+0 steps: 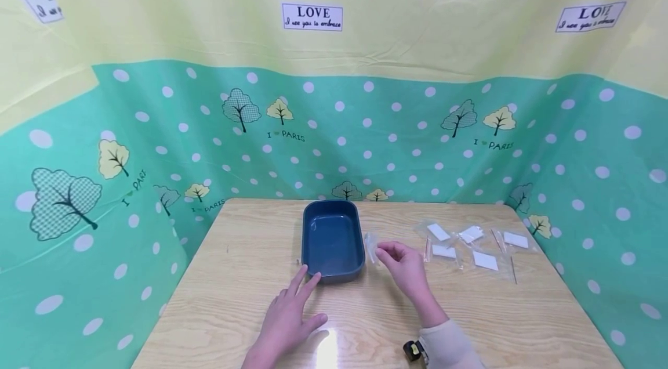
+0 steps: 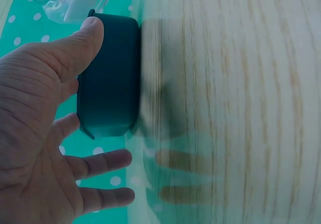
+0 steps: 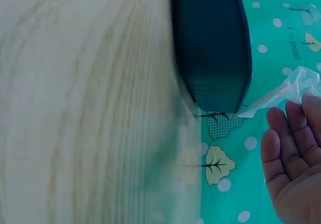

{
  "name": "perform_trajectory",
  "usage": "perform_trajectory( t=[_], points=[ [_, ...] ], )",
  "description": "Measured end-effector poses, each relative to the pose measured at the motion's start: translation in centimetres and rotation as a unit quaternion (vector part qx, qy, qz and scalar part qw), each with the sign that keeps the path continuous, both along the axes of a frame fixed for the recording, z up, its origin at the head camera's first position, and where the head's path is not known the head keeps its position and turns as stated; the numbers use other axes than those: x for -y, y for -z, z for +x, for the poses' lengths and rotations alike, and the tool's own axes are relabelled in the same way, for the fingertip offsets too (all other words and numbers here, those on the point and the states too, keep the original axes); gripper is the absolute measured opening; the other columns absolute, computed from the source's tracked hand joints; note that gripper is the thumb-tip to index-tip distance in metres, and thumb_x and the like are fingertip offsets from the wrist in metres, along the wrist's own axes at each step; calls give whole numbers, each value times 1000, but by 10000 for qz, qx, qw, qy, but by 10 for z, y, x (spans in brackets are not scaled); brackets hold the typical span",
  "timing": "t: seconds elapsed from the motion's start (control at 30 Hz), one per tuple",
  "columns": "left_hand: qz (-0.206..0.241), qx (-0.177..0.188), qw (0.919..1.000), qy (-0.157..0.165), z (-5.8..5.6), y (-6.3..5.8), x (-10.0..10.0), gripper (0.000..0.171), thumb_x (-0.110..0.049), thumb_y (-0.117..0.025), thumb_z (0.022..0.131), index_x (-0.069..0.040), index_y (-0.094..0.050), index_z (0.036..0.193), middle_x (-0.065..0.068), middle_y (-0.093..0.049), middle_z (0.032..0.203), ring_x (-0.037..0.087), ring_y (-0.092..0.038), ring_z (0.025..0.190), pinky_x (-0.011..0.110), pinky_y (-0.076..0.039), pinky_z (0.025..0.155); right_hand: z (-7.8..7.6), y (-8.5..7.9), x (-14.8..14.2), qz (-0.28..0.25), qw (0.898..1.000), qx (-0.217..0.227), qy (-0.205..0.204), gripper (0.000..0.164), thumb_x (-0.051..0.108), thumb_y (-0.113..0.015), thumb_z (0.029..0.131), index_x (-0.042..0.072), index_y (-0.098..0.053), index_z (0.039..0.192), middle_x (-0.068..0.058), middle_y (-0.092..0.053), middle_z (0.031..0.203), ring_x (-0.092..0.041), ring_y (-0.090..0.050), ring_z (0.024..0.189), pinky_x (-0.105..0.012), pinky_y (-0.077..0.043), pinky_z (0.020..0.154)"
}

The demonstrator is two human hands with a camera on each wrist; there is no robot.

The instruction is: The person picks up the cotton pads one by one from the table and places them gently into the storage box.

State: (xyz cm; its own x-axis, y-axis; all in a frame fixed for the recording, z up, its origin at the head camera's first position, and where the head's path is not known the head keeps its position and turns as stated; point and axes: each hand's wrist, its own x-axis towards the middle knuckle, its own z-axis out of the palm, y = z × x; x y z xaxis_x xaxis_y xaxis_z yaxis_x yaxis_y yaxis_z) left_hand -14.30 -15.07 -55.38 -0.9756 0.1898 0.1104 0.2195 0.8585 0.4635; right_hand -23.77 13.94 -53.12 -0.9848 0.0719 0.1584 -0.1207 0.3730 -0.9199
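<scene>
Right fingers point(image 3: 297, 117) on clear bag point(image 3: 291, 89)

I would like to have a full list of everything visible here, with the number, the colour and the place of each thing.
Table: one, pale wood, in front of the person
Tray: one, dark blue, on the table, left of the packets
Held bag: one, clear, just right of the tray
Packets: at least five, clear with white contents, table's right side
Thin strips: about three, reddish or dark, among the packets
Small object: one, colour unclear, left of the tray
Curtain: count unclear, yellow above green, printed, around the table
Sleeve: one, off-white, right arm
Wrist device: one, black, by the sleeve's cuff
Left grip: one, bare, at the tray's near rim
Right grip: one, bare, pinching the held bag
</scene>
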Motion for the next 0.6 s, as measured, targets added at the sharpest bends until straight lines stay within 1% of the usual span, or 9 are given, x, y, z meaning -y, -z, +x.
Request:
perform_trajectory(
  t=[0.13,0.37,0.53,0.6],
  points=[
    [15,80,10000,-18,-1,1,0,88,-54,-82,89,-32,-43,164,10,-29,177,64,-58,129,77,-49,106,1,0,5,2,9999,60,-80,16,20,-81,97,9,-82,109,-6,-81,97,-9,-69,83,-18,-58,73],
    [8,98,10000,-13,-1,1,0,88,-55,-81,89,-33,-42,165,10,-28,178,65,-57,130,78,-49,106,3,1,12,-33,9997,186,-162,15,19,-80,97,10,-82,109,-5,-81,98,-10,-70,85,-18,-59,74],
    [12,37,10000,9,1,-1,0,88,-54,-82,89,-32,-42,165,11,-29,177,62,-59,129,76,-50,104,5,1,17,-25,9994,215,-263,13,19,-79,98,12,-82,108,-4,-81,98,-10,-72,85,-18,-61,75],
    [25,39,10000,16,1,-2,0,89,-53,-83,88,-32,-43,165,11,-29,177,62,-59,129,77,-50,104,6,2,19,2,9994,141,-329,13,18,-79,98,11,-82,108,-5,-82,99,-11,-72,86,-19,-62,75]
  ],
)
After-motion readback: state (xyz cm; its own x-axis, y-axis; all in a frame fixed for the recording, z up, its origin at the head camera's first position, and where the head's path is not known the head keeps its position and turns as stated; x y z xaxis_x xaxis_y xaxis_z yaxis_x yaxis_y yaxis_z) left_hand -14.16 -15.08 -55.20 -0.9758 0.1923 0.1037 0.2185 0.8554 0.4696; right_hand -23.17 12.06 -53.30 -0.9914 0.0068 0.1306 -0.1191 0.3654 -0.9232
